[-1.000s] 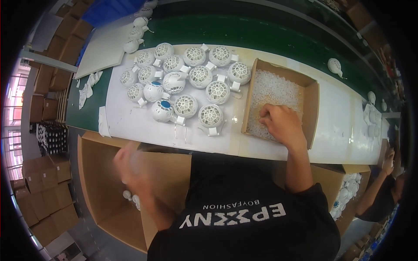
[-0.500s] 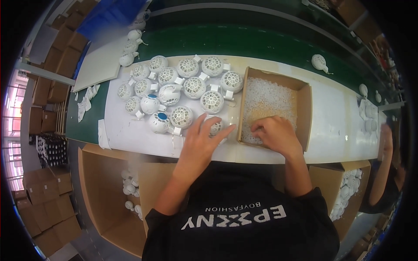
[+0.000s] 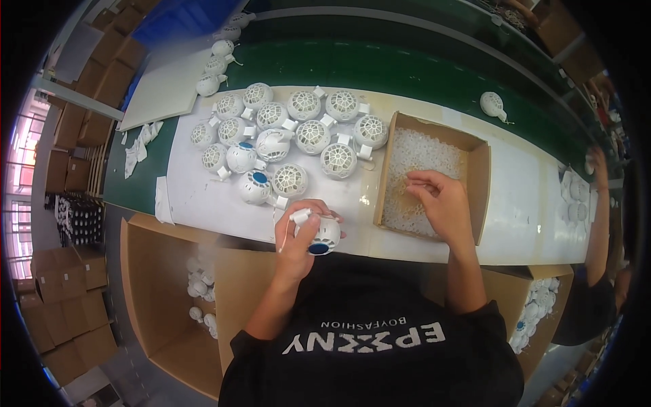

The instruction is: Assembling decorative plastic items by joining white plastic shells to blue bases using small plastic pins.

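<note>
A round white plastic unit with a blue disc (image 3: 327,234) is gripped in my left hand (image 3: 296,247) at the front edge of the worktable. It is tipped so that the blue disc faces me, and a small white block sticks out by my thumb. My right hand (image 3: 444,205) hovers over a cardboard tray (image 3: 483,180) of tiny translucent pieces (image 3: 424,146). Its thumb and fingertips are pinched together; whatever they hold is too small to make out. Several similar white units with latticed fronts (image 3: 312,137) stand grouped on the table left of the tray.
Open cardboard boxes with white units stand below the table at left (image 3: 146,305) and right (image 3: 542,305). A blue bin (image 3: 180,20) and a white board (image 3: 166,88) lie far left. At the right edge, another person's arm (image 3: 599,217) reaches over the table.
My left hand has picked up a white unit from the table's front and drawn it nearer me, turned over. My right hand has lifted slightly from the translucent pieces. The other person's arm has reached farther.
</note>
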Available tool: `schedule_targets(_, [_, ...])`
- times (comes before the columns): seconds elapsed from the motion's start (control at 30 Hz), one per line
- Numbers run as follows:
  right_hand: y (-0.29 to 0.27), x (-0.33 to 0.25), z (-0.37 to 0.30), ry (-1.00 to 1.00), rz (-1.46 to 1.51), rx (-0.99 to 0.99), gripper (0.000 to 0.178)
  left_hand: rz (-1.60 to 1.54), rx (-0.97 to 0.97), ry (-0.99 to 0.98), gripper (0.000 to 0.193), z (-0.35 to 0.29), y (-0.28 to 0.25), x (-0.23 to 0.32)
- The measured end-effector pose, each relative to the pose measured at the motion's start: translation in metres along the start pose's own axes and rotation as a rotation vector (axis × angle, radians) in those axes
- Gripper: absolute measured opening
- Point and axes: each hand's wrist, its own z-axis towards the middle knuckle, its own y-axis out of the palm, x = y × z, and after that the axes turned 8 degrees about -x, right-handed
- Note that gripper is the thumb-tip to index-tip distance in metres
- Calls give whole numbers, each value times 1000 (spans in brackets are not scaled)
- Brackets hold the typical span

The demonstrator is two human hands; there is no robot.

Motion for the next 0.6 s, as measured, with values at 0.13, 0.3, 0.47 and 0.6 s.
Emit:
schedule_targets(0.13, [6, -20, -7, 63, 312, -16, 14, -20, -69, -18, 13, 6, 11, -2])
schedule_targets(0.3, [14, -20, -23, -160, 374, -137, 13, -135, -112, -9, 14, 10, 39, -5])
schedule_targets(0.47, [28, -24, -30, -279, 600, -262, 17, -169, -102, 48, 14, 11, 46, -13])
schedule_targets(0.6, [37, -28, -36, -239, 752, -304, 19, -109, -69, 87, 13, 9, 46, -16])
